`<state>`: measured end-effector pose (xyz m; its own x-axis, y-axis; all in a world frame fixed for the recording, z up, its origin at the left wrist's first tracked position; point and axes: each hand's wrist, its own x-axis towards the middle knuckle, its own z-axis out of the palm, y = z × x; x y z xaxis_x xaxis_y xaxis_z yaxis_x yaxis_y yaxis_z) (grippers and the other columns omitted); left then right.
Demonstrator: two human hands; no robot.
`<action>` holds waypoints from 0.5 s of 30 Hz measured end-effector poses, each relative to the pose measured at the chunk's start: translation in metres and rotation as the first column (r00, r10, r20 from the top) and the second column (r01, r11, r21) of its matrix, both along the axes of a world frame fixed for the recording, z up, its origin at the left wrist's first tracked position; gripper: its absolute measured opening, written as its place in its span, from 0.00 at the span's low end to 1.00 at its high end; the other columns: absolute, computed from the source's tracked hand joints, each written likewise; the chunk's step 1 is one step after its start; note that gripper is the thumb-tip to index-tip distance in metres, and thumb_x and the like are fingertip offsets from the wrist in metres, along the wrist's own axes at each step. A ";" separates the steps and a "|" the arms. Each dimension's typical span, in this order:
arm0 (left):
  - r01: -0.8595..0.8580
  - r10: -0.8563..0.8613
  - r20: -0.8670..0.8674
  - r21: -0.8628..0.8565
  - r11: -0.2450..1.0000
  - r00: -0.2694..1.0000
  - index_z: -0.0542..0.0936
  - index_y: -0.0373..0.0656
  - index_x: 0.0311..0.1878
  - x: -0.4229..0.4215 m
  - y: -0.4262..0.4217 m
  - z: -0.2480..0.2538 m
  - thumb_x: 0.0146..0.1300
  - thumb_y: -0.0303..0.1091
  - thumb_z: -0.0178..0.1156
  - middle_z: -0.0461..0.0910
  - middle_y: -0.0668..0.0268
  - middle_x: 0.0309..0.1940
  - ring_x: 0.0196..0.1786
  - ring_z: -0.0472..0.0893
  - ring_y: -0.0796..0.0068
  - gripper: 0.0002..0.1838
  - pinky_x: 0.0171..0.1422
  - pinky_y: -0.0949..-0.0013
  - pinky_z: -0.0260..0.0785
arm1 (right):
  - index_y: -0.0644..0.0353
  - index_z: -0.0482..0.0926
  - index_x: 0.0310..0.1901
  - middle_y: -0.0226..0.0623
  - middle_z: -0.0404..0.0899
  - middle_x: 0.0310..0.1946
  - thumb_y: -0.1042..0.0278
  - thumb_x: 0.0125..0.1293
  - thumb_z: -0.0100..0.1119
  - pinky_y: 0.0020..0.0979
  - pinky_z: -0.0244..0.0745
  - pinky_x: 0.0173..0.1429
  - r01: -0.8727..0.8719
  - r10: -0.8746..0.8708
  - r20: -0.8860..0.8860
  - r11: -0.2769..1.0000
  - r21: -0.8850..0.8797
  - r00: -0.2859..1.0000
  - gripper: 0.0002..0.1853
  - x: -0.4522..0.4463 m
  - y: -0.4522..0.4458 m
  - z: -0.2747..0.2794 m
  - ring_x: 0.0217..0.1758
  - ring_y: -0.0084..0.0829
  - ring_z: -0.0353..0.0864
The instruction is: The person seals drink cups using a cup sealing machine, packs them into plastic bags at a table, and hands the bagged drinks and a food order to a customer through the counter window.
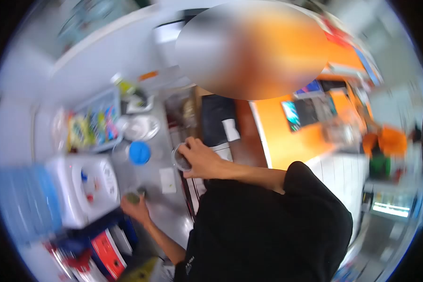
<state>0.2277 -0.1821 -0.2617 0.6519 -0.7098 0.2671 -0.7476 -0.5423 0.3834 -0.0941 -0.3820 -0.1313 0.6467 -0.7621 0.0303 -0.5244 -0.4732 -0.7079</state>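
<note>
My right hand (198,159) is wrapped around the rim of a clear cup (181,162) at the edge of the metal counter (148,185). The cup's contents look dark and are blurred. Lower down, my left hand (137,209) has its fingers closed around a small round greenish thing (132,197), too blurred to name. Between the two hands lies a white paper slip (168,180). A clear container with a blue lid (139,152) stands beyond them, beside white disc-shaped lids or bowls (143,127).
A white water dispenser (82,188) with a large blue bottle (27,204) borders the counter on the left. Behind is a tray of colourful packets (93,126). An orange counter (291,141) holds a phone (291,116). A blurred-out person (251,51) is across from me.
</note>
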 end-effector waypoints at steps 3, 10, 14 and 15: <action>0.041 -0.039 0.026 -0.053 0.998 0.999 0.75 0.34 0.56 -0.010 0.016 -0.003 0.45 0.38 0.76 0.76 0.46 0.54 0.58 0.73 0.41 0.35 0.66 0.45 0.64 | 0.62 0.69 0.58 0.57 0.67 0.52 0.62 0.44 0.76 0.50 0.75 0.55 0.274 -0.281 -0.041 0.953 -0.131 0.959 0.38 -0.049 0.049 -0.002 0.54 0.57 0.71; 0.269 -0.259 0.086 -0.136 0.954 0.962 0.76 0.37 0.55 -0.127 0.015 0.036 0.45 0.34 0.75 0.75 0.49 0.52 0.59 0.73 0.45 0.32 0.65 0.46 0.64 | 0.62 0.66 0.61 0.58 0.67 0.54 0.57 0.46 0.75 0.51 0.73 0.60 0.670 -0.656 -0.168 0.741 0.045 0.736 0.41 -0.194 0.182 -0.006 0.58 0.58 0.71; 0.635 -0.647 -0.030 -0.164 0.755 0.761 0.74 0.36 0.55 -0.227 -0.004 0.043 0.44 0.31 0.74 0.72 0.50 0.55 0.61 0.71 0.46 0.32 0.68 0.48 0.61 | 0.62 0.65 0.63 0.61 0.66 0.55 0.55 0.45 0.77 0.52 0.74 0.61 0.792 -0.757 -0.235 0.597 0.131 0.609 0.44 -0.279 0.245 -0.026 0.59 0.61 0.71; 0.743 -0.755 -0.046 -0.147 0.653 0.654 0.74 0.36 0.55 -0.261 -0.009 0.049 0.43 0.30 0.73 0.71 0.50 0.56 0.62 0.70 0.46 0.32 0.69 0.49 0.61 | 0.62 0.65 0.63 0.61 0.66 0.55 0.55 0.45 0.77 0.52 0.74 0.61 0.808 -0.780 -0.214 0.574 0.131 0.589 0.44 -0.299 0.260 -0.032 0.59 0.61 0.71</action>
